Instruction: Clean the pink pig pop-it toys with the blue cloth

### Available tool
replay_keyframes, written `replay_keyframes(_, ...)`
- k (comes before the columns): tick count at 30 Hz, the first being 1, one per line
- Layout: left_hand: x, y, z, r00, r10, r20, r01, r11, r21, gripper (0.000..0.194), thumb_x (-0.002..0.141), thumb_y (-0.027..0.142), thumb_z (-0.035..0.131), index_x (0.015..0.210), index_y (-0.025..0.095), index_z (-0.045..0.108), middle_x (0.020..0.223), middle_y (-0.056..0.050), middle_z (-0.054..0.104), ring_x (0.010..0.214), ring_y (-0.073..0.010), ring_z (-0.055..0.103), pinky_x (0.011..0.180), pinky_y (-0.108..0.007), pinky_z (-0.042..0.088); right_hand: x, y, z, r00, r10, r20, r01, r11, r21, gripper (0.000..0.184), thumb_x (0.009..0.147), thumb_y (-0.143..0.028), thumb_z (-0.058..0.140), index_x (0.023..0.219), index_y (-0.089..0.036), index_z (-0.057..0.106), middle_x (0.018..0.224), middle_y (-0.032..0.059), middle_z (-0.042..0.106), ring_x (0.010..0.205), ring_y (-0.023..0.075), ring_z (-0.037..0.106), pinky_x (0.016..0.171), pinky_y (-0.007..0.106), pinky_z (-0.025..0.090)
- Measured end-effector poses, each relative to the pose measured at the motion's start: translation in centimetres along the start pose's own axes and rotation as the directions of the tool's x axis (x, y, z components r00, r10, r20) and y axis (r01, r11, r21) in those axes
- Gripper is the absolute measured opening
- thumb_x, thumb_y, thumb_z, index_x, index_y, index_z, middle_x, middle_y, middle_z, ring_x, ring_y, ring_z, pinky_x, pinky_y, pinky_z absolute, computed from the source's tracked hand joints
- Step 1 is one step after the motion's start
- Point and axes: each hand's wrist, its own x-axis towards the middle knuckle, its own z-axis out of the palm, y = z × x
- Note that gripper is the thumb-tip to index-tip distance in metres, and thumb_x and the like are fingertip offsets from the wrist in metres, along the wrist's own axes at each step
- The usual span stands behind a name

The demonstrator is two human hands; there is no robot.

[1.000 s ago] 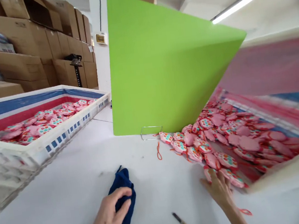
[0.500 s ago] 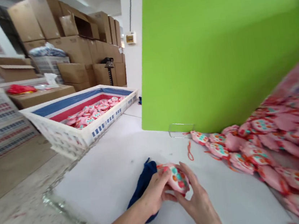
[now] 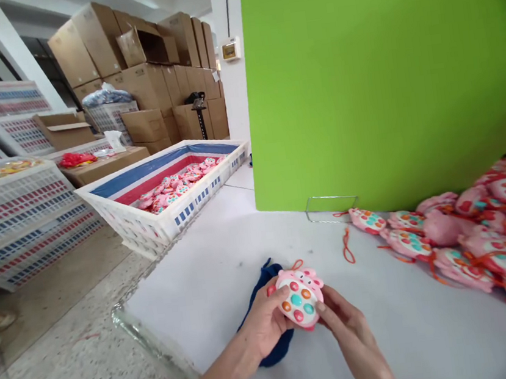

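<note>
Both of my hands hold one pink toy [image 3: 299, 297] with coloured round buttons and a red cord, just above the white table [image 3: 390, 332]. My left hand [image 3: 264, 323] grips its left side and also rests on a dark blue cloth [image 3: 258, 287] lying on the table. My right hand [image 3: 343, 323] pinches the toy's right edge with thumb and fingers. A heap of the same pink toys [image 3: 470, 230] lies to the right along the table.
A green divider panel [image 3: 381, 75] stands upright behind the heap. A white crate [image 3: 155, 223] with more pink toys sits at the table's left end. Stacked white crates [image 3: 10, 207] and cardboard boxes [image 3: 141, 74] fill the left and back. Speckled floor lies below the table's left edge.
One second ago my right hand reached into the heap while my left lay on the cloth. Now both hands hold one toy, turned button side up. The view has swung left.
</note>
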Motion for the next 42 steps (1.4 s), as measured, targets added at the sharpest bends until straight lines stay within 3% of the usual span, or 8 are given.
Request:
replay_keyframes(5, -0.2, -0.8, -0.2, 1.000, -0.013, -0.008, 0.013, 1.000, 0.014, 0.040, 0.078, 0.029, 0.065, 0.115, 0.016, 0.057, 0.110, -0.013, 0.064, 0.079, -0.0180, 0.064, 0.063, -0.029, 0.055, 0.0, -0.5, -0.1, 0.998, -0.039, 0.058, 0.042, 0.998, -0.052, 0.046, 0.072, -0.046, 0.069, 0.110, -0.020, 0.064, 0.105, 0.0086, 0.070, 0.094, 0.0257, 0.065, 0.078, 0.031, 0.053)
replay_keyframes(11, -0.7, -0.6, 0.0, 0.997, 0.062, -0.035, -0.056, 0.984, 0.172, 0.039, 0.073, 0.026, 0.071, 0.106, 0.011, 0.058, 0.094, -0.012, 0.067, 0.074, -0.0154, 0.064, 0.067, -0.026, 0.053, 0.2, 0.3, -0.8, 1.000, -0.003, 0.018, 0.003, 1.000, -0.009, 0.045, 0.075, -0.044, 0.067, 0.113, -0.021, 0.062, 0.108, 0.0080, 0.069, 0.097, 0.0247, 0.064, 0.081, 0.032, 0.053)
replay_keyframes(14, -0.9, -0.4, 0.1, 0.994, 0.101, -0.038, -0.094, 0.982, 0.163, 0.038, 0.074, 0.025, 0.071, 0.106, 0.013, 0.056, 0.096, -0.011, 0.067, 0.079, -0.0165, 0.064, 0.069, -0.026, 0.052, 0.1, 0.5, -0.6, 1.000, -0.019, -0.012, 0.018, 1.000, -0.020, 0.050, 0.072, -0.043, 0.070, 0.115, -0.021, 0.060, 0.113, 0.0076, 0.067, 0.102, 0.0248, 0.062, 0.083, 0.031, 0.052)
replay_keyframes(17, -1.1, -0.2, 0.1, 0.996, 0.081, 0.030, -0.085, 0.982, 0.169, 0.039, 0.076, 0.025, 0.069, 0.110, 0.013, 0.055, 0.103, -0.013, 0.065, 0.086, -0.0193, 0.064, 0.074, -0.030, 0.052, -0.1, 0.5, -0.4, 0.998, -0.010, -0.056, 0.006, 0.998, -0.064, 0.049, 0.070, -0.042, 0.072, 0.112, -0.020, 0.061, 0.110, 0.0078, 0.068, 0.099, 0.0255, 0.063, 0.081, 0.032, 0.053)
replay_keyframes(24, -1.1, -0.4, -0.8, 0.997, 0.070, -0.041, -0.064, 0.989, 0.135, 0.037, 0.075, 0.028, 0.070, 0.105, 0.014, 0.055, 0.099, -0.012, 0.066, 0.082, -0.0193, 0.065, 0.068, -0.028, 0.053, 0.4, 2.1, -0.8, 0.998, -0.023, 0.051, 0.027, 0.997, -0.071, 0.064, 0.068, -0.041, 0.074, 0.125, -0.023, 0.051, 0.120, 0.0085, 0.063, 0.105, 0.0259, 0.061, 0.082, 0.033, 0.054)
replay_keyframes(30, -1.2, -0.5, -1.4, 0.996, 0.080, -0.042, -0.072, 0.982, 0.173, 0.039, 0.076, 0.031, 0.069, 0.108, 0.013, 0.055, 0.100, -0.013, 0.066, 0.083, -0.0204, 0.065, 0.068, -0.029, 0.053, 0.4, 2.0, -0.3, 0.995, -0.040, 0.094, 0.048, 0.995, -0.090, 0.056, 0.069, -0.041, 0.072, 0.120, -0.022, 0.056, 0.115, 0.0080, 0.066, 0.102, 0.0257, 0.063, 0.081, 0.032, 0.055)
replay_keyframes(34, -1.4, -0.9, -1.5, 0.994, 0.074, -0.086, -0.058, 0.982, 0.182, 0.039, 0.074, 0.033, 0.070, 0.104, 0.011, 0.057, 0.095, -0.013, 0.066, 0.078, -0.0198, 0.065, 0.064, -0.028, 0.053, -0.1, 0.8, 0.1, 0.999, -0.029, 0.015, 0.031, 0.993, -0.112, 0.044, 0.073, -0.044, 0.068, 0.110, -0.021, 0.062, 0.106, 0.0075, 0.070, 0.097, 0.0248, 0.065, 0.080, 0.031, 0.055)
replay_keyframes(42, -1.4, -0.7, -1.2, 0.995, 0.034, -0.094, -0.021, 0.990, 0.138, 0.046, 0.073, 0.034, 0.071, 0.110, 0.011, 0.055, 0.097, -0.014, 0.066, 0.078, -0.0205, 0.066, 0.067, -0.030, 0.054, -0.1, 0.2, 0.6, 1.000, -0.006, -0.002, 0.006, 0.998, -0.064, 0.047, 0.068, -0.045, 0.072, 0.107, -0.020, 0.064, 0.101, 0.0082, 0.071, 0.092, 0.0257, 0.066, 0.076, 0.032, 0.055)
